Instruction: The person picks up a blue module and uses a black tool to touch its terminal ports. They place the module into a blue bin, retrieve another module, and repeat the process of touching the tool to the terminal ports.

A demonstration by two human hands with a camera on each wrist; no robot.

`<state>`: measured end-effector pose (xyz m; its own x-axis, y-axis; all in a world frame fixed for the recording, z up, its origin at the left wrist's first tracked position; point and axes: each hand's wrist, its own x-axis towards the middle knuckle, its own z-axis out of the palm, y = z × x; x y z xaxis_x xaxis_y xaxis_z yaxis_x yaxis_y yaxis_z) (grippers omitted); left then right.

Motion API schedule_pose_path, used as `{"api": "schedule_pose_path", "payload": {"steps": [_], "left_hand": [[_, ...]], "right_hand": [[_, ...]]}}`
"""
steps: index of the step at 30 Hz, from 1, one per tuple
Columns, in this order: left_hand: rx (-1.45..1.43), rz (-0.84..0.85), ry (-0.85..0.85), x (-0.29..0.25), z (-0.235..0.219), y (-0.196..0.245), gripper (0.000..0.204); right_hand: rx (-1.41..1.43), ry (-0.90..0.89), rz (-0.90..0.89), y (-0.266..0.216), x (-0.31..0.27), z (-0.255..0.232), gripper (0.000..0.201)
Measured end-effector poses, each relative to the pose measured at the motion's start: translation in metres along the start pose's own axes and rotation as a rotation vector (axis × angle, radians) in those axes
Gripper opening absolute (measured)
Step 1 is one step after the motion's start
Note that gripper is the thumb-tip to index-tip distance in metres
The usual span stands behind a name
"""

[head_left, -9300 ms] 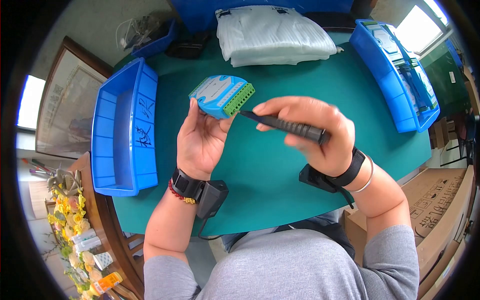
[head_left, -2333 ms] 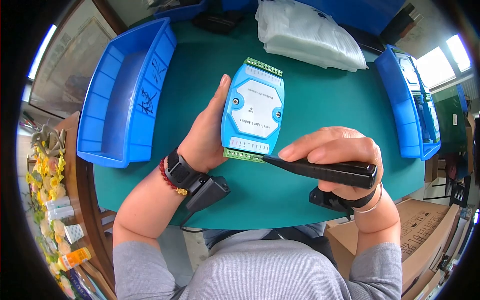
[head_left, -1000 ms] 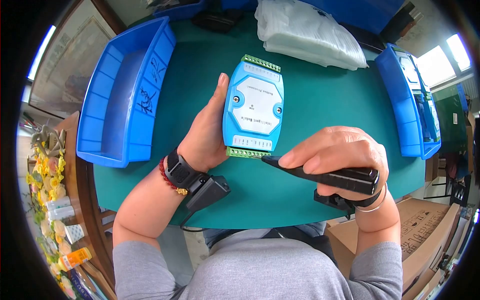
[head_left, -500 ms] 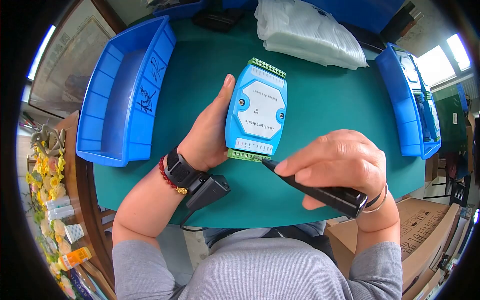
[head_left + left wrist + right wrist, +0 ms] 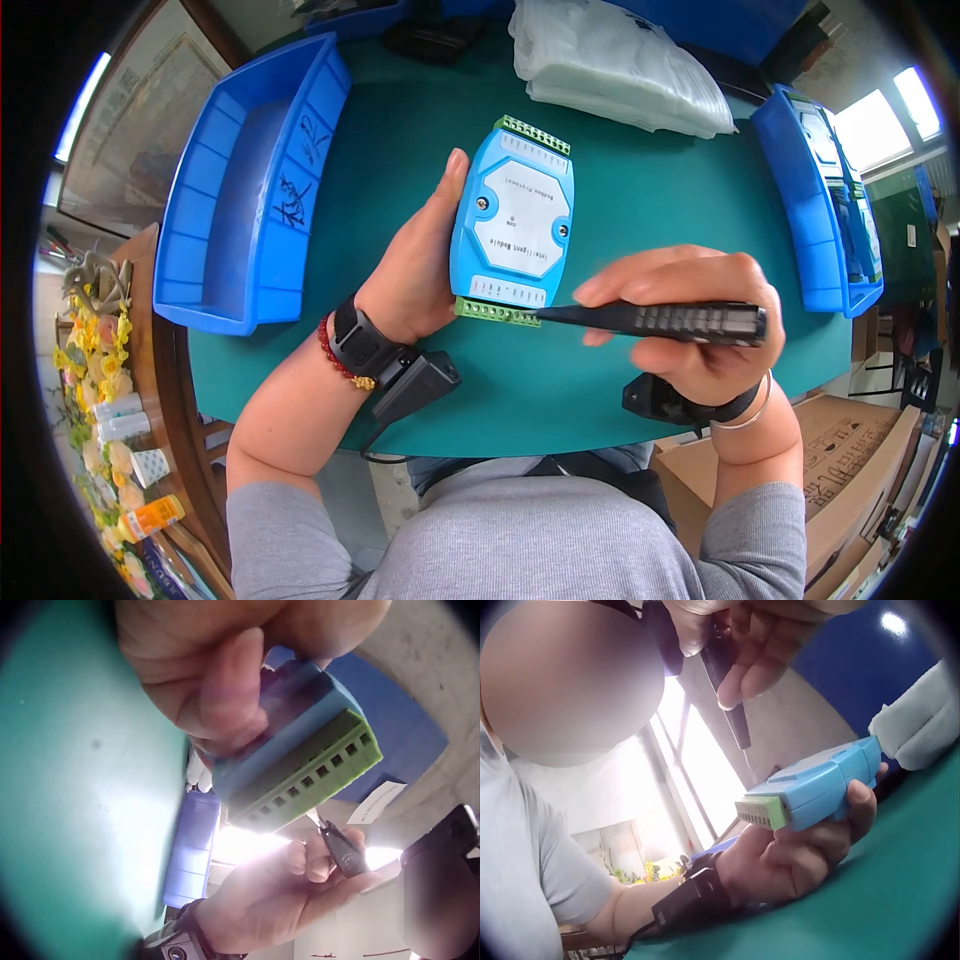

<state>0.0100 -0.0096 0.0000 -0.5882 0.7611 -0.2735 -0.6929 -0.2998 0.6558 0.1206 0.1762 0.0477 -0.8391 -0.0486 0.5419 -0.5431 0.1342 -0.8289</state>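
Observation:
In the head view my left hand (image 5: 415, 265) holds a blue module (image 5: 513, 215) with a white label, its thumb along the near side. Green terminal blocks (image 5: 497, 311) with small screws line both ends. My right hand (image 5: 690, 315) grips a black screwdriver (image 5: 650, 320) by its ribbed handle. Its tip points at the right part of the lower terminal block. From the right wrist, the thin metal shaft (image 5: 748, 761) shows just above the block, and left-hand fingers (image 5: 861, 796) curl round the module's underside. The left wrist view shows the block's square wire openings (image 5: 307, 782).
A blue bin (image 5: 235, 190) with black writing stands on the left of the green table (image 5: 420, 420). Another blue bin (image 5: 795, 230) on the right holds similar modules. White foam sheets (image 5: 620, 75) are stacked at the back. A cardboard box (image 5: 850, 460) is at lower right.
The module was raised and tilted earlier; it now lies flatter to view, label up. Over the last half second the screwdriver's handle end has swung up and turned while its tip stays near the lower block.

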Motion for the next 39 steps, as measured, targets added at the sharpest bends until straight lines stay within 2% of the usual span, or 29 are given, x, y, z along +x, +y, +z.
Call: {"api": "schedule_pose_path", "payload": {"steps": [2, 5, 10, 14, 16, 19, 23, 27, 33, 39], "left_hand": [[-0.005, -0.015, 0.038, 0.0, 0.0, 0.0, 0.07], [0.012, -0.016, 0.004, 0.002, -0.004, -0.001, 0.069], [0.001, -0.027, -0.009, 0.003, -0.004, -0.001, 0.07], [0.057, -0.023, 0.018, 0.001, 0.0, 0.0, 0.071], [0.029, -0.019, -0.043, 0.001, -0.002, 0.0, 0.063], [-0.002, -0.014, -0.054, 0.001, -0.002, 0.0, 0.06], [-0.002, 0.015, -0.045, 0.0, 0.001, 0.0, 0.06], [0.105, 0.037, 0.066, -0.001, 0.009, 0.0, 0.069], [0.078, 0.04, 0.053, 0.0, 0.008, -0.001, 0.068], [0.074, 0.032, 0.033, 0.0, 0.006, -0.001, 0.068]], "right_hand": [[0.048, -0.013, -0.032, -0.002, 0.001, -0.002, 0.03], [0.116, -0.06, -0.094, -0.003, 0.002, -0.001, 0.03], [0.008, -0.194, -0.168, 0.001, 0.005, -0.001, 0.031], [0.025, -0.209, -0.198, 0.006, 0.005, 0.001, 0.028], [0.028, -0.216, -0.216, 0.006, 0.006, 0.001, 0.027], [-0.007, -0.195, -0.207, 0.006, 0.007, 0.002, 0.029], [-0.041, -0.093, -0.106, 0.004, 0.001, 0.004, 0.035], [0.016, 0.028, -0.028, 0.006, -0.002, 0.006, 0.042], [0.037, 0.066, 0.017, 0.01, -0.002, 0.004, 0.047], [0.081, 0.061, -0.017, 0.007, -0.002, 0.001, 0.045]]}}
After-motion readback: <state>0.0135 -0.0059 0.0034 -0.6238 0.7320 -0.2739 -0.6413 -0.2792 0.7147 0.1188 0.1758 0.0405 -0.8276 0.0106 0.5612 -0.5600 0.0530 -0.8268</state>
